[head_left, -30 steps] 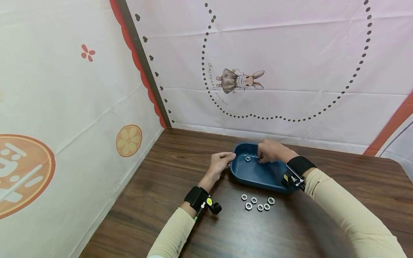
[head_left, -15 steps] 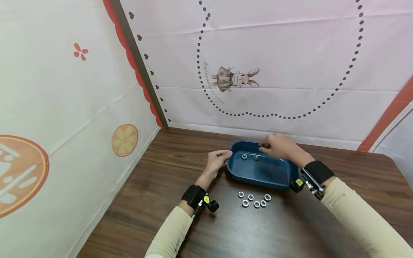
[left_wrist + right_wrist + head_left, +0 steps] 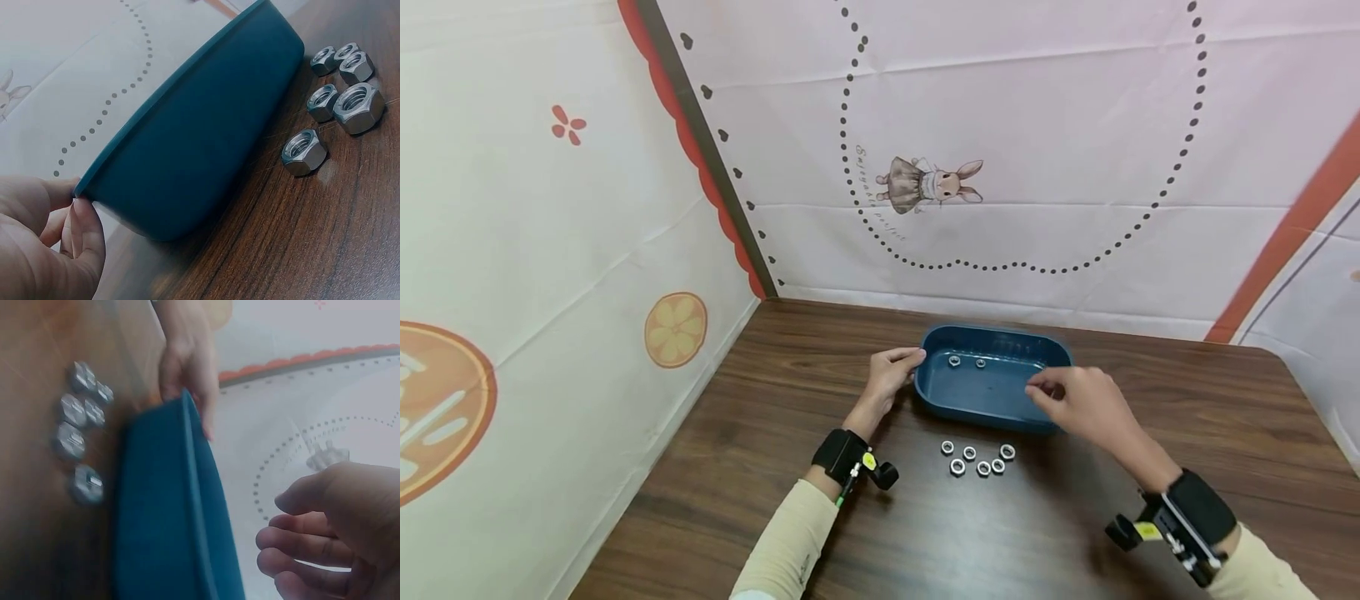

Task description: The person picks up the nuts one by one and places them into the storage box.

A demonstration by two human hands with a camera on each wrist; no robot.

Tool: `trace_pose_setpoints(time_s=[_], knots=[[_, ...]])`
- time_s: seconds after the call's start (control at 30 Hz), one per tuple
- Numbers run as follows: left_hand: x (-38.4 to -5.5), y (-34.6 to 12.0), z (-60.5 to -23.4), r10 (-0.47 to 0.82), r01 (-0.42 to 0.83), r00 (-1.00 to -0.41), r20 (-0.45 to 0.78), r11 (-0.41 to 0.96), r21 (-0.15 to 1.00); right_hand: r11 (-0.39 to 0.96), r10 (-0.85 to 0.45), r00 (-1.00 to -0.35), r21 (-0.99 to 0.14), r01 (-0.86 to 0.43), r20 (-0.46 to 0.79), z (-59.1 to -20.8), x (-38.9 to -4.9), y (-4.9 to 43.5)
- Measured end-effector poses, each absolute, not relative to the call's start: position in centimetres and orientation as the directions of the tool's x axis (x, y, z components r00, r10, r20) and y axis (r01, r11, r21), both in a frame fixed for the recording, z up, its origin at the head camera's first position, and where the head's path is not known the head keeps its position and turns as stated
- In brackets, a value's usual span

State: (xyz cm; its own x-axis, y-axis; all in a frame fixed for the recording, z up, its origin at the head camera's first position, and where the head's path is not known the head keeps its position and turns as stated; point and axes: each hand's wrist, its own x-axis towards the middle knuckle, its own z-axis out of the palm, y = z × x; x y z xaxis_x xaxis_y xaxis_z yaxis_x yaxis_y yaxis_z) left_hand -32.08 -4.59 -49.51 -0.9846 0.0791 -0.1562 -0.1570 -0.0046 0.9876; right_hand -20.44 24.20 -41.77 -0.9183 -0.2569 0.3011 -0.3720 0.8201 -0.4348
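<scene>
Behind and to the left, printed cloth (image 3: 1037, 100): hangs along the far and left sides, probably to screen the work area.
Dark wooden table (image 3: 1210, 400): runs up to the foot of the cloth, a flat base for the work.
Blue tray (image 3: 981, 412): sits upright near the table's far edge, long side crosswise, which seems to leave its inside reachable from the near side.
Right hand (image 3: 1086, 404): hovers at the tray's right end, fingers loosely curled, thumb apart; its grip looks relaxed, nothing visible in it.
Left hand (image 3: 886, 379): its grip pinches the rim at the tray's left end, thumb against fingers, likely to steady it without blocking the inside.
Six hex nuts (image 3: 304, 155): lie as a loose cluster on the table, near side of the tray, probably for easy reach.
Two more nuts (image 3: 954, 361): rest apart from each other on the tray's floor, toward its far left, where the walls should keep them from straying.
</scene>
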Motion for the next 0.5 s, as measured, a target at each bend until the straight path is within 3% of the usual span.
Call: trace_pose_setpoints(time_s=[0.23,0.5], knots=[[-32.1,-4.8,-49.7,0.067,-0.162,-0.985,-0.161,-0.005,0.987,0.817,-0.268,-0.933,-0.456,-0.353,0.241,-43.9,-16.3,23.4],[-32.1,-4.4,-49.6,0.066,-0.16,-0.985,-0.159,-0.015,0.987,0.862,-0.207,-0.972,-0.45,-0.234,0.109,-46.5,-15.7,23.1]])
